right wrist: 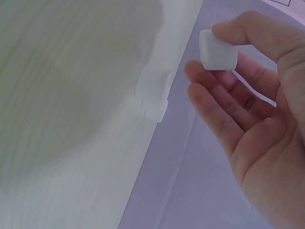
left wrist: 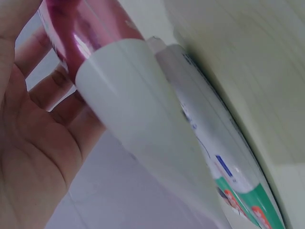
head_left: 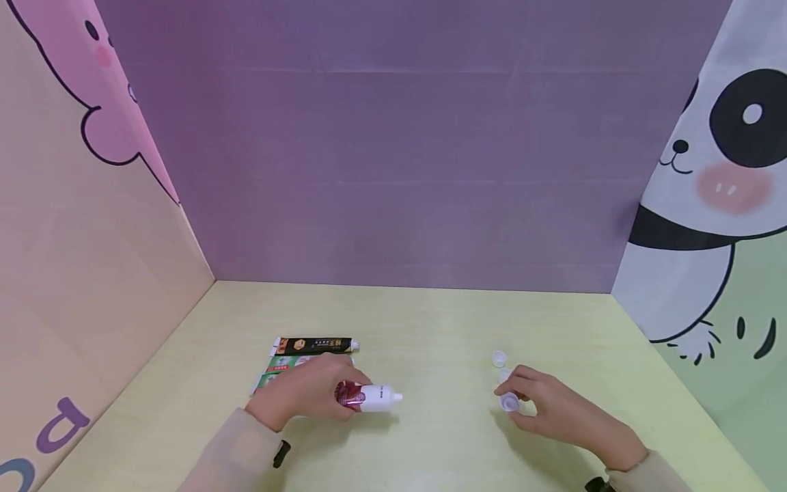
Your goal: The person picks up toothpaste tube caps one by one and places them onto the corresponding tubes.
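So the biggest thing here is the purple wall [head_left: 412, 157] at the back, then the pale yellowish table [head_left: 424, 328] in front of it. On the right-hand side there's a huge cartoon panda [head_left: 716, 150], and up on the left a pink cartoon figure [head_left: 67, 41], partly cut off by the frame. Next size down, hands: the left hand [head_left: 313, 388] has its thumb and fingers closed around a dark red and white tube [head_left: 369, 396], held over the table with its narrow white tip pointing towards the other hand. The right hand [head_left: 547, 406] is well apart from it, thumb and fingertips pinching a little white cap, the other fingers loosely bent. Right by the left hand there's a black tube [head_left: 313, 346] lying with its white end to the right, and just nearer than that some green and white tubes [head_left: 279, 365], partly hidden by the hand, so can't really tell how much of them is there. Smallest stuff is the caps: the pinched cap [head_left: 509, 402], plus two loose white caps [head_left: 499, 359] on the table just beyond the right fingertips.
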Tool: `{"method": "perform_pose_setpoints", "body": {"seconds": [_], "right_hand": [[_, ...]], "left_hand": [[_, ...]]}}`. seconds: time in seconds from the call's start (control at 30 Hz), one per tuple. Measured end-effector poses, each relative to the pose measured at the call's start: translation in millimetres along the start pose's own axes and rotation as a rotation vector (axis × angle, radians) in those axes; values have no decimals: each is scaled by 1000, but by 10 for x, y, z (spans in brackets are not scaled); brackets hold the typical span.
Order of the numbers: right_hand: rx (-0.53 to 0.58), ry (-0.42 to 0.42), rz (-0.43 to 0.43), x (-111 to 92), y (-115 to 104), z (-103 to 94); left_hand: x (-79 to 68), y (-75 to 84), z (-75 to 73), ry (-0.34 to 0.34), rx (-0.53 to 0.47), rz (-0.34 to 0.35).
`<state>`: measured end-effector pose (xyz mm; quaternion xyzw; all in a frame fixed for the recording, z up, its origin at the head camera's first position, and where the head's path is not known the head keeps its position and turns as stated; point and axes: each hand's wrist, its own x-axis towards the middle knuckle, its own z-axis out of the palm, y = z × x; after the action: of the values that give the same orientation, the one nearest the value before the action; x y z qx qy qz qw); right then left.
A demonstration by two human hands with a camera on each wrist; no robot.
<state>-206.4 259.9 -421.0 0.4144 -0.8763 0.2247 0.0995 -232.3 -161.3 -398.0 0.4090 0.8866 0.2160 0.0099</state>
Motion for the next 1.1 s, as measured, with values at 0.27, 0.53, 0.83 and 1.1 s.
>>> {"method": "perform_pose_setpoints", "body": {"seconds": [0.27, 0.53, 0.83, 1.1], "right_hand": [[12, 35, -37, 72, -26, 6], [89, -20, 23, 147, -67, 32], [132, -5, -26, 208, -113, 70], [66, 40, -80, 238, -141, 128]], "left_hand": [[80, 50, 32, -17, 13, 10], [141, 99, 65, -21, 7, 23], [217, 171, 96, -23, 24, 33], [298, 213, 128, -35, -6, 20]]}}
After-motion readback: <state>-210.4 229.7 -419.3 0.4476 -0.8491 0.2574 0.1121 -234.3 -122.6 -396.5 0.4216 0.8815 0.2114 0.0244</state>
